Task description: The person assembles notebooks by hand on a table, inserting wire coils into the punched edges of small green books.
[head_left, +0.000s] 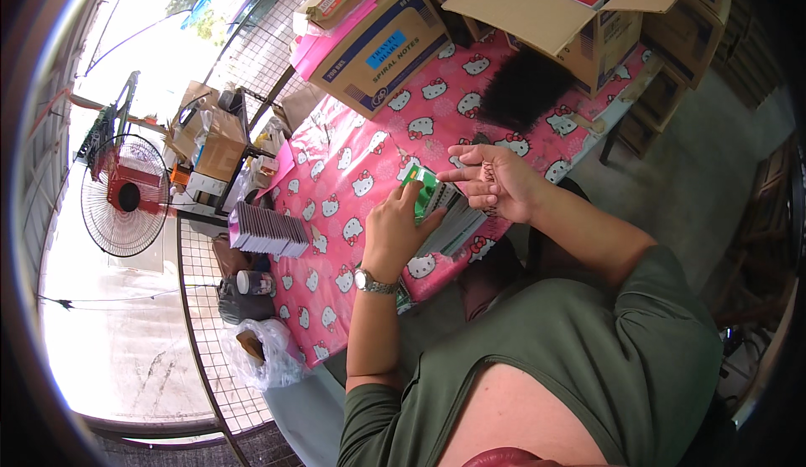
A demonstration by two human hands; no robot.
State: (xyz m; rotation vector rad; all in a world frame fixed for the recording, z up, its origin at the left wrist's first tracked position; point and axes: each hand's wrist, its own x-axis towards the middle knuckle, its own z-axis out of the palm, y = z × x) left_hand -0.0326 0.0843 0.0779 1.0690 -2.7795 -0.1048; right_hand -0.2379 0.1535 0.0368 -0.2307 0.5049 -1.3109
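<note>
My left hand [396, 230] rests over a small green-covered notebook [424, 196], thumb and fingers spread around its edges. More pale-edged notebooks or page stacks [457, 224] lie beside it, partly hidden by my hands. My right hand [512, 186] is just right of the notebook, palm partly turned up, fingers half curled. A thin dark coil [489, 183], looking like a spiral binding, runs across its palm under the fingers. Beyond my right hand lies a pile of black bristly strands [525, 89], seemingly more coils.
A pink patterned cloth covers the table [344, 186]. A row of upright small notebooks [269, 230] stands at its left edge. Cardboard boxes, one closed [378, 47] and one open [579, 26], line the far side. A fan [128, 197] and wire mesh are at left, near a plastic bag [264, 354].
</note>
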